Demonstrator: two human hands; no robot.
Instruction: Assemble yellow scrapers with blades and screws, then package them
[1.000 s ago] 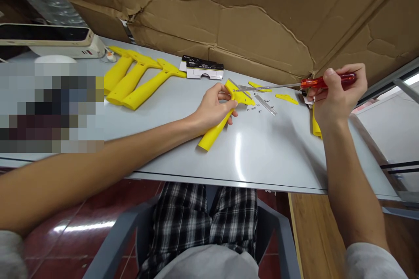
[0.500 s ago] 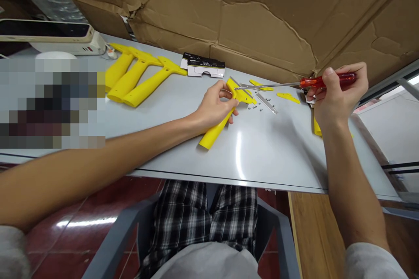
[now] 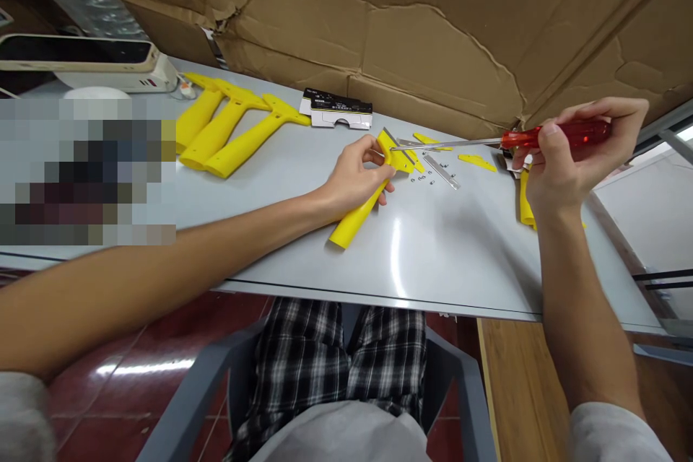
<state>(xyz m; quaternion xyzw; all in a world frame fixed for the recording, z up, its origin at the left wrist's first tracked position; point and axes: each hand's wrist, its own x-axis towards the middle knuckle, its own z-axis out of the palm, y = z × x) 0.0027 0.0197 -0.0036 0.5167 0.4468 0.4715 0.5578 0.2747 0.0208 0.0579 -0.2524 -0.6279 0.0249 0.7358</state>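
My left hand (image 3: pixel 360 172) is closed round the neck of a yellow scraper (image 3: pixel 357 218), whose handle slants down toward the table's front. A metal blade edge shows along the scraper's head. In my right hand (image 3: pixel 568 151) is a screwdriver (image 3: pixel 520 138) with a clear red handle, gripped between thumb and fingers. Its long shaft points left, and the tip meets the scraper head near a screw. Just right of the head lie several small screws (image 3: pixel 421 178), a metal blade strip (image 3: pixel 441 171) and a loose yellow plate (image 3: pixel 476 162).
Several yellow scraper handles (image 3: pixel 243 137) lie at the left beside a black-and-white box (image 3: pixel 341 110). A phone (image 3: pixel 76 52) rests on a white power strip at the back left. Another yellow piece (image 3: pixel 525 202) is partly hidden behind my right wrist. Cardboard (image 3: pixel 433 36) stands along the back.
My right hand has shifted slightly right and its fingers have opened out further along the screwdriver handle. The screwdriver tip stays at the scraper head, and my left hand holds nearly still.
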